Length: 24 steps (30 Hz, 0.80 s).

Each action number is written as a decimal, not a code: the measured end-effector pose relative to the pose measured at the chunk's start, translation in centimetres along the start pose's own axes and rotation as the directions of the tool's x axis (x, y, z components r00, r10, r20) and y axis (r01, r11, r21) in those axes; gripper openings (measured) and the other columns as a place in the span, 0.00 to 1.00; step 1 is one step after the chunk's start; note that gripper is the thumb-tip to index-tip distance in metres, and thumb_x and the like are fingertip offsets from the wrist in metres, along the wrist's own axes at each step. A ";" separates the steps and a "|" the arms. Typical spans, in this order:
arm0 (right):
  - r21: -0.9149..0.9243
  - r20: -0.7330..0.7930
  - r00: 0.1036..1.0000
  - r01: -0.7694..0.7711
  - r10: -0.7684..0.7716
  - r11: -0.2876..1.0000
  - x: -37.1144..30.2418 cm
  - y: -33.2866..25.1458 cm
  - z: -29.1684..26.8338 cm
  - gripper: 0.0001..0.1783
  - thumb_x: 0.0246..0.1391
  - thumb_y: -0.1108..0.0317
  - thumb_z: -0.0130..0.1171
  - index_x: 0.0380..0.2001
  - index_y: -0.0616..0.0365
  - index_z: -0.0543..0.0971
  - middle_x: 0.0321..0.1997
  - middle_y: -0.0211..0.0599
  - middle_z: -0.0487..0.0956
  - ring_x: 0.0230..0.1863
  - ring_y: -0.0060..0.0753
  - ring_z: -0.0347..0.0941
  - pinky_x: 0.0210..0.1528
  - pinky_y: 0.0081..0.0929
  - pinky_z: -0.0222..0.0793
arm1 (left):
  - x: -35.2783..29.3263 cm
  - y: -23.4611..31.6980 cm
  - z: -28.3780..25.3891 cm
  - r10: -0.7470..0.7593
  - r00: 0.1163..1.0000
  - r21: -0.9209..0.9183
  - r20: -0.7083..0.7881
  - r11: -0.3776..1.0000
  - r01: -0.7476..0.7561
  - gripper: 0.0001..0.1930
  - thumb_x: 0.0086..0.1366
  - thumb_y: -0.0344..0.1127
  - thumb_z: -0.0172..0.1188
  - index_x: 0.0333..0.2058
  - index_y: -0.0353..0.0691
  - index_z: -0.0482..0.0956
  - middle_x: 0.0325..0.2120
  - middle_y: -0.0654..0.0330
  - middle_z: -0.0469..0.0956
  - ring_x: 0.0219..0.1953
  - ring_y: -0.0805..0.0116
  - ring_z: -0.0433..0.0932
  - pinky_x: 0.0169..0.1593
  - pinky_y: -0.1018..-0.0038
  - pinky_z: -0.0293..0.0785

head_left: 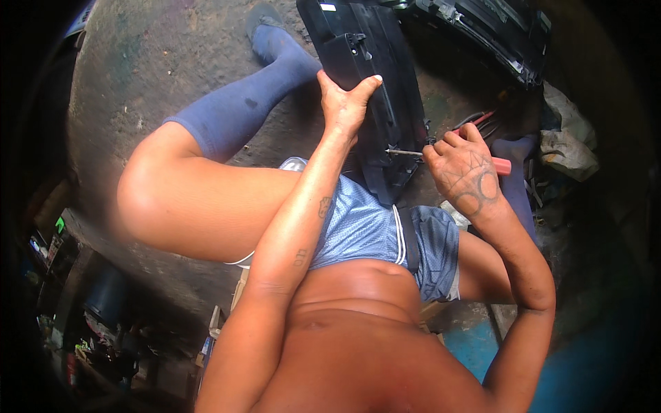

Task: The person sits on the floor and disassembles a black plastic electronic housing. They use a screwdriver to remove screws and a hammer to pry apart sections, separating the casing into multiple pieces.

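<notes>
A long black plastic housing (pixel 394 89) stands tilted between my legs, its lower end against my shorts. My left hand (pixel 344 103) grips its left edge, thumb laid over the front face. In my right hand (pixel 463 165) is a screwdriver with a red handle (pixel 502 166), the fingers closed round it. Its thin metal shaft (pixel 407 152) points left, and the tip meets the housing's lower part near a small bright spot. Whether a screw sits there is too small to tell.
Another black plastic part (pixel 492 34) with metal strips lies at the upper right. Red and dark cables or tool handles (pixel 476 120) show behind my right hand. A crumpled pale bag (pixel 568 138) lies at the right. Mixed clutter (pixel 103 337) fills the lower left.
</notes>
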State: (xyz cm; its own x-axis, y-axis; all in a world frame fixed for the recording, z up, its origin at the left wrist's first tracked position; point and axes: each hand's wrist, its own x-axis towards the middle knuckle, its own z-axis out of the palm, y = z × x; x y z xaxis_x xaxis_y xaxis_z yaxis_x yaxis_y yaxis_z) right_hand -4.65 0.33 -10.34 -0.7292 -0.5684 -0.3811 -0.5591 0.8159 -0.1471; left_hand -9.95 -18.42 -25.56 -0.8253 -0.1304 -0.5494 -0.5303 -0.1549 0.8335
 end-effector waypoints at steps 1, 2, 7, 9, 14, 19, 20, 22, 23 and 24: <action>-0.005 -0.035 0.999 0.012 -0.012 1.000 0.1 -0.2 0.1 0.01 0.47 0.71 0.62 0.26 0.52 0.80 0.25 0.30 0.81 0.38 0.31 0.79 0.51 0.34 0.68 | 0.0 0.0 0.0 0.007 1.000 0.008 -0.006 1.000 -0.007 0.40 0.50 0.37 0.79 0.57 0.38 0.64 0.50 0.51 0.77 0.53 0.59 0.78 0.59 0.63 0.75; -0.012 -0.100 0.995 0.024 -0.025 1.000 0.1 -0.4 0.2 0.00 0.47 0.71 0.62 0.25 0.52 0.80 0.25 0.30 0.81 0.37 0.30 0.78 0.52 0.34 0.68 | 0.0 0.0 0.0 -0.008 1.000 0.011 -0.007 1.000 0.008 0.39 0.50 0.37 0.79 0.57 0.38 0.64 0.50 0.51 0.78 0.53 0.59 0.78 0.58 0.63 0.75; 0.148 -0.071 0.986 -0.141 0.153 0.979 0.1 -0.6 0.7 0.09 0.46 0.73 0.63 0.34 0.52 0.79 0.35 0.34 0.81 0.38 0.37 0.79 0.45 0.38 0.72 | -0.1 0.3 0.0 -0.008 1.000 0.047 -0.023 0.999 0.009 0.40 0.50 0.39 0.80 0.57 0.37 0.64 0.51 0.48 0.78 0.54 0.57 0.79 0.58 0.63 0.75; 0.185 -0.111 0.972 -0.184 0.207 0.965 0.2 -0.3 0.9 0.12 0.47 0.74 0.63 0.38 0.52 0.78 0.39 0.36 0.80 0.39 0.41 0.79 0.42 0.40 0.74 | -0.2 0.5 0.2 0.000 0.999 0.080 -0.033 0.997 0.003 0.41 0.50 0.39 0.80 0.57 0.37 0.64 0.51 0.48 0.78 0.54 0.56 0.79 0.59 0.63 0.75; 0.653 0.034 0.892 -0.361 0.450 0.666 0.9 -0.9 2.5 0.12 0.53 0.69 0.68 0.42 0.57 0.82 0.40 0.40 0.82 0.40 0.47 0.82 0.43 0.39 0.77 | -0.7 1.0 0.7 0.025 0.999 0.134 -0.048 0.991 -0.018 0.41 0.50 0.40 0.81 0.57 0.35 0.64 0.51 0.46 0.78 0.54 0.55 0.79 0.59 0.62 0.75; 0.799 0.125 0.823 -0.415 0.554 0.436 1.4 -3.2 5.3 0.11 0.53 0.64 0.72 0.36 0.59 0.88 0.35 0.43 0.85 0.37 0.44 0.84 0.41 0.35 0.78 | -0.7 1.3 0.7 0.017 0.998 0.121 -0.054 0.993 -0.010 0.42 0.50 0.41 0.81 0.57 0.34 0.64 0.52 0.46 0.77 0.54 0.55 0.78 0.59 0.62 0.74; 0.809 0.134 0.812 -0.421 0.568 0.410 1.4 -3.4 5.6 0.11 0.53 0.64 0.72 0.35 0.60 0.87 0.35 0.43 0.85 0.37 0.43 0.84 0.41 0.35 0.78 | -0.7 1.2 0.7 -0.010 0.999 0.116 -0.051 0.993 0.016 0.42 0.50 0.41 0.81 0.57 0.34 0.63 0.52 0.46 0.77 0.54 0.54 0.78 0.59 0.62 0.74; 0.821 0.084 0.813 -0.384 0.576 0.422 1.6 -3.7 5.9 0.10 0.53 0.65 0.71 0.35 0.60 0.87 0.35 0.42 0.84 0.36 0.43 0.84 0.39 0.35 0.78 | -0.6 1.2 0.6 0.003 0.999 0.124 -0.053 0.992 0.004 0.42 0.50 0.41 0.80 0.57 0.34 0.63 0.51 0.45 0.76 0.54 0.54 0.78 0.59 0.62 0.74; 0.826 0.059 0.812 -0.366 0.581 0.428 1.6 -3.7 5.8 0.10 0.52 0.65 0.71 0.34 0.60 0.87 0.35 0.41 0.84 0.35 0.43 0.83 0.39 0.35 0.78 | -0.5 1.1 0.6 -0.001 0.999 0.126 -0.053 0.992 0.008 0.42 0.50 0.41 0.80 0.57 0.34 0.63 0.51 0.45 0.76 0.54 0.54 0.78 0.59 0.62 0.74; 0.806 0.005 0.821 -0.341 0.572 0.483 1.6 -3.7 5.7 0.08 0.52 0.67 0.71 0.34 0.59 0.87 0.35 0.40 0.84 0.34 0.41 0.83 0.37 0.33 0.78 | -0.5 1.0 0.7 -0.008 0.999 0.124 -0.043 0.992 0.013 0.42 0.50 0.41 0.80 0.57 0.34 0.63 0.51 0.48 0.75 0.54 0.56 0.76 0.59 0.63 0.73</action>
State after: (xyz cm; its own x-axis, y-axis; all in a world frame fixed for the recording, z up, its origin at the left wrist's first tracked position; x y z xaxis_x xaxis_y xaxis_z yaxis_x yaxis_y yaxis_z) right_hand -1.53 -2.98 -15.60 -0.9158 0.0005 -0.4015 0.2972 0.6733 -0.6770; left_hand -10.22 -17.86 -24.37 -0.8119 -0.1712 -0.5581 -0.5613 -0.0339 0.8269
